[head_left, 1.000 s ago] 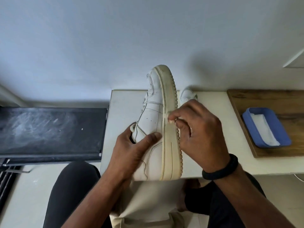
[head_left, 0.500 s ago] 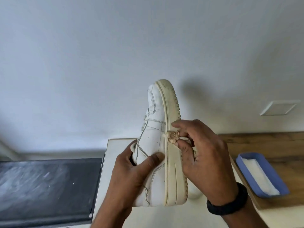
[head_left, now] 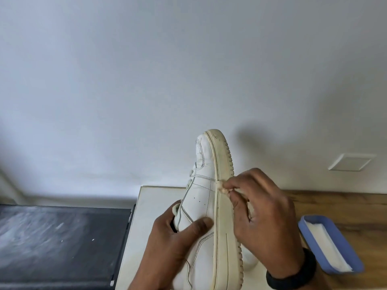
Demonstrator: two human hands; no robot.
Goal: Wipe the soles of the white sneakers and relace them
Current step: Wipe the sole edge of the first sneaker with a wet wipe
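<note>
At lower centre the left hand [head_left: 178, 237] grips the sneaker [head_left: 207, 206] on its side, toe toward the top of the frame (long axis upright), while the right hand [head_left: 263, 218] pinches a small wad [head_left: 222, 187] against the sole's edge [head_left: 225, 206] at mid-length.

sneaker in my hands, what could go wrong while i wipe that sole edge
1. The wad is tiny and only pinched by the right hand, so it may slip out as it rubs.
2. It sits at the seam of the sneaker and looks discoloured, so it could smear grime onto the white upper.
3. The left hand grips only the heel end; pressure nearer the toe might twist it loose.
</note>
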